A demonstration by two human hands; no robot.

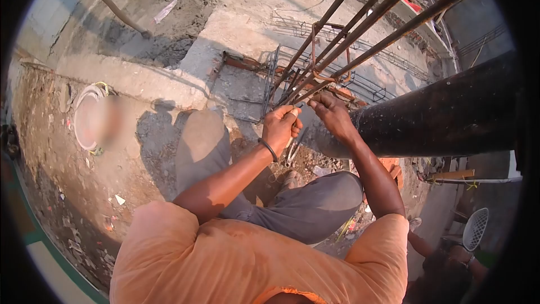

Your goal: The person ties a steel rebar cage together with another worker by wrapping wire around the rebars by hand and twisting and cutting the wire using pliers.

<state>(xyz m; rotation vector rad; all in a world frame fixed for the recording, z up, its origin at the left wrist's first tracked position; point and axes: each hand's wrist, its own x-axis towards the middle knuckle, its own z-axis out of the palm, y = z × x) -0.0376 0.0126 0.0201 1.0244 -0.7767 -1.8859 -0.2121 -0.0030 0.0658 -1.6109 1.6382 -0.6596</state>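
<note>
My left hand (281, 126) is closed, its thumb pressed on the fingers, at the foot of several steel reinforcing bars (360, 19). A thin dark strand (300, 106), which looks like wire, shows at its fingertips. Just to the right, my right hand (333, 114) has its fingers pinched together close to the strand; what lies between them is too small to make out. Bent steel ties (315, 50) surround the slanting bars above both hands. Below the left hand appear the narrow handles of a tool (292, 152); whether that hand holds them I cannot tell.
A thick black column (439, 112) stands close by my right forearm. Rebar cages (382, 87) lie beyond the bars. On the left are a round pan (87, 118) and a curved pipe (115, 10). Bricks (394, 170) lie beneath the column. Another person (444, 270) is at lower right.
</note>
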